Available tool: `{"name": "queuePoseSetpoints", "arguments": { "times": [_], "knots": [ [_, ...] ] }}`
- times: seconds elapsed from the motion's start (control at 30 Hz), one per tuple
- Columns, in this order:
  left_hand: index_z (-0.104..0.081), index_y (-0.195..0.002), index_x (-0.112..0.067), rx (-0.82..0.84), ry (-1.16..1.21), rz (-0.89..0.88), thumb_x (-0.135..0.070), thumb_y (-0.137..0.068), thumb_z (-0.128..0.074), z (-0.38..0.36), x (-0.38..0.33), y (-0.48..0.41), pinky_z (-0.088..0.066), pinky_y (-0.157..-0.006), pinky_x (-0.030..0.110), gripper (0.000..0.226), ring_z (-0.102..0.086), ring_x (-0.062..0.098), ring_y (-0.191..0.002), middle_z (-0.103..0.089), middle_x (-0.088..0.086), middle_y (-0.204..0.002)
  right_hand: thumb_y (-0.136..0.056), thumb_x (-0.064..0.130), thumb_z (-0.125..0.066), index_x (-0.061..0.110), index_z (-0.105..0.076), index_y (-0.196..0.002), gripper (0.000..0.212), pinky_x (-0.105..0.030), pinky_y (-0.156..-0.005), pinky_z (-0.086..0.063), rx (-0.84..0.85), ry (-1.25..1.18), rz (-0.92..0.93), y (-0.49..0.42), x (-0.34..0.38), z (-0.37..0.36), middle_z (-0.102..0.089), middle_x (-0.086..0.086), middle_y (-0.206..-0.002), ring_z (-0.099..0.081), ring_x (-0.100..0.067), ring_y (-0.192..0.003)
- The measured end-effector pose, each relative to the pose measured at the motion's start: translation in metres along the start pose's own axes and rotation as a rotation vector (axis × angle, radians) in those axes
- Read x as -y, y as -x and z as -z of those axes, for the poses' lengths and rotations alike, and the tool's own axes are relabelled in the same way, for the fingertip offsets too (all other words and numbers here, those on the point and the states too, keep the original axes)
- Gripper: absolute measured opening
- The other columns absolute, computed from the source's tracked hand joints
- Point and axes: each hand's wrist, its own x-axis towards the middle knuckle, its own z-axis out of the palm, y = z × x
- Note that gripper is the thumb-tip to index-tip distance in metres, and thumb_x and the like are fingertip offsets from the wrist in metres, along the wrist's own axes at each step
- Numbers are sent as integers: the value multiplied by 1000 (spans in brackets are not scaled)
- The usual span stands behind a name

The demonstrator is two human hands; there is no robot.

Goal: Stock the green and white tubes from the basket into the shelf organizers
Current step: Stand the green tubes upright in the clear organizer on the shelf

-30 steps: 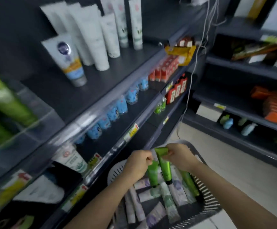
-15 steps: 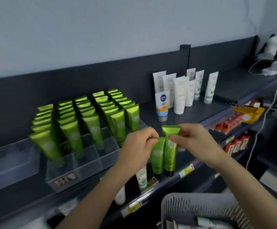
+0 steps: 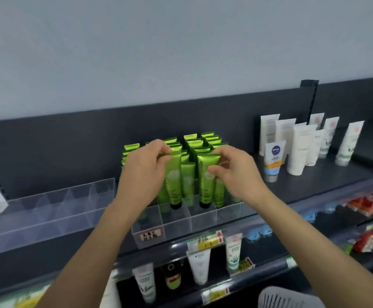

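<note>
Head view, frame centre: left hand (image 3: 145, 172) pinches the left green tube (image 3: 174, 185), right hand (image 3: 236, 174) pinches the right green tube (image 3: 206, 187). Both tubes stand upright, caps down, over the clear organizer (image 3: 181, 221) and its front cells. The drop looks straight down, with both hands equally near.

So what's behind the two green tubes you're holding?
More green tubes, standing in rows inside the clear organizer. The left hand and right hand cover part of the rows, so their count is hidden.
</note>
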Motion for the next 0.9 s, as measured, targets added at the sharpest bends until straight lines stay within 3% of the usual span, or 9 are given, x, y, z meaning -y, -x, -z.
{"name": "queuePoseSetpoints", "arguments": {
  "times": [0.1,0.2,0.47,0.57,0.67,0.8,0.9],
  "knots": [
    [-66,-95,-11,62,-62,5,-11,-91,-59,-5,14,6,-51,-73,34,8,-63,18,-78,-70,2,-86,-85,14,-68,13,-60,-112,28,-18,-58,-40,66,91,-9,1,-3,-21,-53,11,-71,-56,-13,-70],
    [-65,-99,-11,117,-101,35,-13,-93,-57,-15,24,10,-52,-73,39,11,-61,18,-78,-69,3,-88,-88,12,-64,13,-58,-114,27,-6,-51,-35,155,111,-11,1,-6,-38,-49,16,-70,-49,2,-62],
    [-65,-103,-12,180,-151,68,-17,-93,-56,-25,36,17,-50,-71,31,14,-60,16,-83,-68,3,-94,-89,15,-63,14,-55,-121,33,-7,-54,-37,202,131,-18,-4,-6,-45,-47,16,-75,-46,4,-65],
    [-66,-105,-14,153,-194,14,-22,-91,-61,-21,35,16,-46,-75,25,17,-59,14,-90,-67,-1,-101,-88,16,-64,16,-52,-126,39,-23,-77,-51,194,171,23,-1,-2,-41,-58,5,-91,-54,-7,-80],
    [-65,-110,-13,91,-235,-51,-25,-87,-65,-16,28,14,-46,-78,30,25,-60,18,-97,-66,1,-106,-87,13,-65,13,-52,-128,43,-29,-94,-50,67,184,105,4,8,-31,-62,-3,-114,-58,-15,-104],
    [-69,-101,-10,-9,-251,-197,-23,-81,-73,-16,8,13,-42,-74,27,25,-63,22,-92,-69,3,-97,-86,8,-65,10,-57,-121,36,-28,-87,-52,-142,147,165,15,10,-7,-63,-3,-109,-61,-15,-98],
    [-69,-99,-15,67,-56,-253,-30,-83,-69,-30,-13,17,-45,-77,23,22,-62,12,-90,-68,-4,-96,-84,8,-67,11,-63,-110,26,-19,-80,-52,-174,110,102,34,-6,11,-65,0,-98,-63,-12,-88]
  ]
}}
